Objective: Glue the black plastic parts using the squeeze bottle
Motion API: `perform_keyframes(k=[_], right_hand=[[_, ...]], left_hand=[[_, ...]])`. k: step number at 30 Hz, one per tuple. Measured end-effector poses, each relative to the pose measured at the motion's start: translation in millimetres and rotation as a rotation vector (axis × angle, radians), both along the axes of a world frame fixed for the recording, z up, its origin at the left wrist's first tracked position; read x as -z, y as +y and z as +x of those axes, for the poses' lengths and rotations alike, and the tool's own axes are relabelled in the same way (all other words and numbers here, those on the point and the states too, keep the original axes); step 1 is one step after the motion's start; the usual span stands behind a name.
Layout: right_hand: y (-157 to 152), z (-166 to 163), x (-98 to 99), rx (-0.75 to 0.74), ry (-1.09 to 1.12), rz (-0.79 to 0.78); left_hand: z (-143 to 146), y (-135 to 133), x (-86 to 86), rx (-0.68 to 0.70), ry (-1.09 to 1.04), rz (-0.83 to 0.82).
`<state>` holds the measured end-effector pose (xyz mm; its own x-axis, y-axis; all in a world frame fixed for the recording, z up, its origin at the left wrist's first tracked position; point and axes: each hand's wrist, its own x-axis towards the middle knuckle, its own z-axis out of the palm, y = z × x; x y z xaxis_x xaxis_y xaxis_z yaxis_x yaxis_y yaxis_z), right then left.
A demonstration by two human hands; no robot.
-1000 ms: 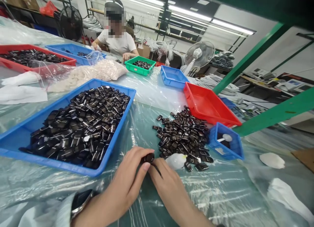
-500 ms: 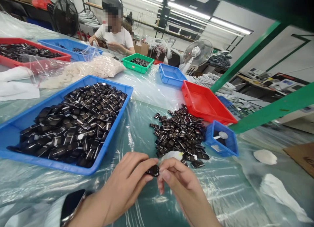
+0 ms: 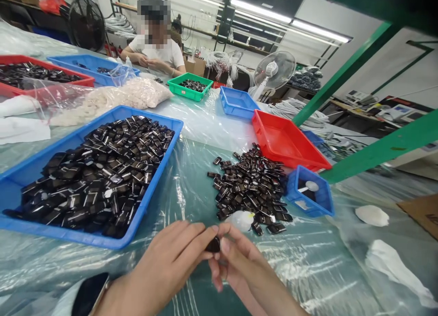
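Pinching a small black part [image 3: 214,245] between left hand [image 3: 171,266] and right hand [image 3: 241,266], both closed on it, now pressed closer together and lower over the surface [image 3: 308,270] than before, just short of the loose pile [image 3: 249,188].

A small black part [image 3: 213,245] — glossy, rounded, largely hidden — is pinched between the fingertips of the left hand [image 3: 171,266] and the right hand [image 3: 239,266], held just above the plastic-covered table, near the loose pile of similar black parts [image 3: 249,188].
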<state>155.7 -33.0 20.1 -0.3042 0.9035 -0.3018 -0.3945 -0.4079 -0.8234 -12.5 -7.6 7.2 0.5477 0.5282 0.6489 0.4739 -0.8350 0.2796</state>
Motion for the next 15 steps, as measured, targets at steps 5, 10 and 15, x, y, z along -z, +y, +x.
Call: perform_keyframes(k=[5,10,15], right_hand=[[-10,15,-12.6,0.349,-0.434,0.430],[-5,56,-5.2,0.771,-0.870,0.857],[6,63,26.8,0.305,-0.985,0.615]], left_hand=[[-19,4,-20.4,-0.155,0.077,0.179],[-38,22,-39.8,-0.854,0.257,0.112],[6,21,-15.1,-0.377,0.241,-0.105]])
